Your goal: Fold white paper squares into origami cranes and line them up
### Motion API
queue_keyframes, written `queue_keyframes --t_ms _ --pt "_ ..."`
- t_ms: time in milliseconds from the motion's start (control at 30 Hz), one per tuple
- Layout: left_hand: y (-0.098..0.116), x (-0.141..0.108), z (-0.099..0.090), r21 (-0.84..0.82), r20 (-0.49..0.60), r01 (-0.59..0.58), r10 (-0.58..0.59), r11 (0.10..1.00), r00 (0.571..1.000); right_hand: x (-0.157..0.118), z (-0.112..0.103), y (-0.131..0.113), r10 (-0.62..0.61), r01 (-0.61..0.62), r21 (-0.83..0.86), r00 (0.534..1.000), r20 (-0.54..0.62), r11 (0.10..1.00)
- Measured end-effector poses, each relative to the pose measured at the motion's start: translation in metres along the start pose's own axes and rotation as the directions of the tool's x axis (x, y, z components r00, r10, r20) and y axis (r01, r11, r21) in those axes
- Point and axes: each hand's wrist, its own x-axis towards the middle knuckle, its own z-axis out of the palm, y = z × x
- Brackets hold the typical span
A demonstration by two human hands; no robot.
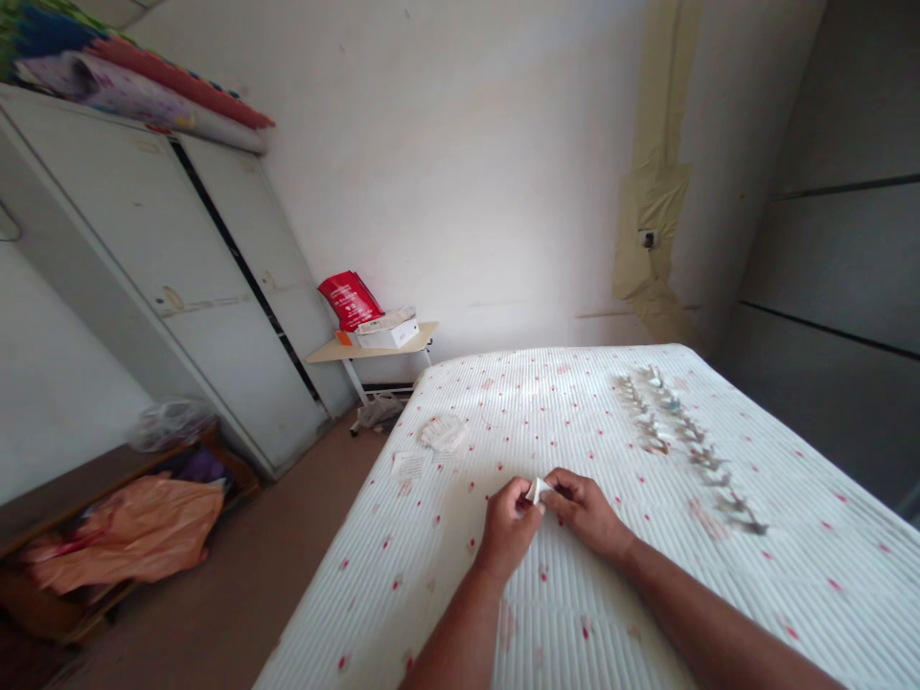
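1. We take the folded paper (538,491) as the centre of our clock: it sits between our two hands, over the bed (402,613), with a pointed tip standing up towards 12.

2. Our left hand (512,522) comes in from 8 o'clock, thumb and fingers drawn narrow on the paper's near-left side. We should let this hand be the steady one, gripping just firmly enough to stop the piece twisting.

3. Our right hand (586,510) comes in from 4 o'clock, also in a narrow pinch on the paper. We would do well to work with the fingertips only, since the piece is small and a broad grip could crush its point.

4. Our fingers hide much of the paper, so we cannot tell how its layers lie. We had best line up edges before pressing, then run a thumb along each crease.

5. We cannot tell whether our hands touch the bed; resting them lightly on it should steady small movements, though the ribbed cover looks too soft to press against.

6. We keep our right forearm away from the small folded shapes (696,436), in rough rows from 2 to 3 o'clock. The paper scraps (442,433) lie well apart, near 10.
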Motion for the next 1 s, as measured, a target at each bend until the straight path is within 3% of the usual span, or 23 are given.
queue_keyframes --t_ms 233,467,733,1000 --pt "-0.002 0.000 0.000 0.079 -0.071 -0.018 0.024 0.997 0.997 0.001 0.000 -0.001 0.029 -0.031 0.061 0.999 0.022 0.998" --pt "-0.004 0.001 0.003 0.128 -0.109 -0.045 0.059 0.991 0.992 -0.001 0.001 -0.001 0.017 -0.018 -0.077 1.000 -0.008 0.997" --pt "-0.007 0.001 0.007 0.095 -0.071 0.010 -0.003 0.995 0.997 0.000 0.000 -0.002 -0.051 0.042 -0.210 0.998 -0.034 0.977" --pt "-0.013 0.002 0.006 -0.027 -0.046 0.055 -0.056 0.998 0.997 0.001 0.000 -0.001 -0.037 0.029 -0.111 0.997 -0.069 0.993"
